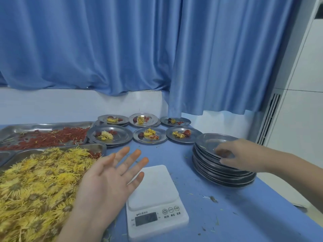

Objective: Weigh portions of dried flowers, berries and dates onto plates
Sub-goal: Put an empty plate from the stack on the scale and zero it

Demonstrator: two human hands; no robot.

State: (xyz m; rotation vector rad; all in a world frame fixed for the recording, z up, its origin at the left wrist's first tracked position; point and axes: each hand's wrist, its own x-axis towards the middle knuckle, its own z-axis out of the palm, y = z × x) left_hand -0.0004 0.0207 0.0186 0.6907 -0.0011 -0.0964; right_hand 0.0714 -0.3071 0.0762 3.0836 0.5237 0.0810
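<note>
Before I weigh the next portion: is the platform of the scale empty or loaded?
Empty. The white scale has a bare platform; the left hand only hovers beside it.

Curtain: blue fabric (122, 46) hanging in deep folds across the whole background, its lower hem bunched on the sill.
Sill: a white ledge (52, 105) running below the curtain, behind the table.
Table cover: a blue cloth (227, 215) with small dry scraps and stems scattered on it.
Appliance: a tall white standing unit (300, 102) at the right edge, with a slatted vent (269, 119) on its side.
</note>
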